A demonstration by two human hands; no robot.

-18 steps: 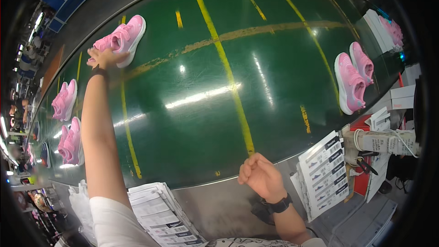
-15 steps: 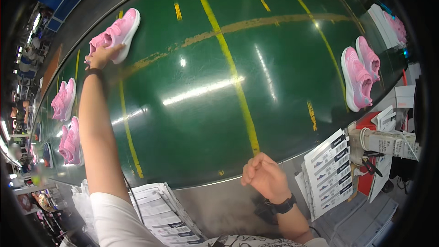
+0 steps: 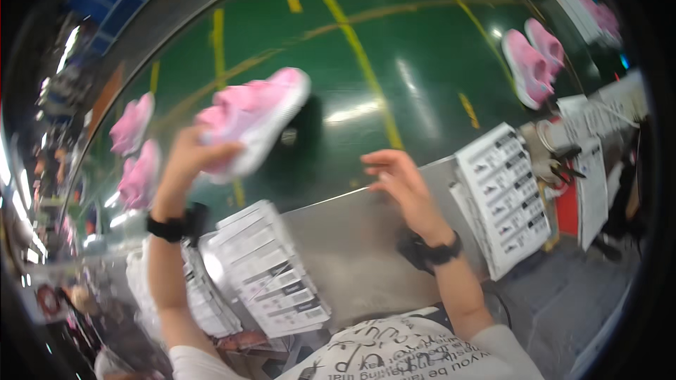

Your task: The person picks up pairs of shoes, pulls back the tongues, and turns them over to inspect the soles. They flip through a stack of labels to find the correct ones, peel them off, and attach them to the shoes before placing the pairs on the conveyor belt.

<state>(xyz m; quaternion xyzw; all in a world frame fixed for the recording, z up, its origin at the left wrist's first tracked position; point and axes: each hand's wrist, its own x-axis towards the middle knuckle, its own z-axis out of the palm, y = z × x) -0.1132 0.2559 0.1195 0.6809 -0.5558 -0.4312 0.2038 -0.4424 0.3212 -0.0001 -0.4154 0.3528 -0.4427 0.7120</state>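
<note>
Pink and white, a shoe (image 3: 250,109) is grasped by the left hand (image 3: 189,163) over the left of the table (image 3: 338,84) and could be dropped if the fingers slip, the right hand (image 3: 408,193) being empty, fingers parted.

I watch one fisheye camera look down from the head of the person in the white printed T-shirt (image 3: 408,352), close above the near edge of the glossy green yellow-striped worktop (image 3: 443,49), facing across it.

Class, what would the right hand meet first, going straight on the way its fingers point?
Probably the white-soled pink shoe in the left hand, though depth is unclear from this one view.
</note>
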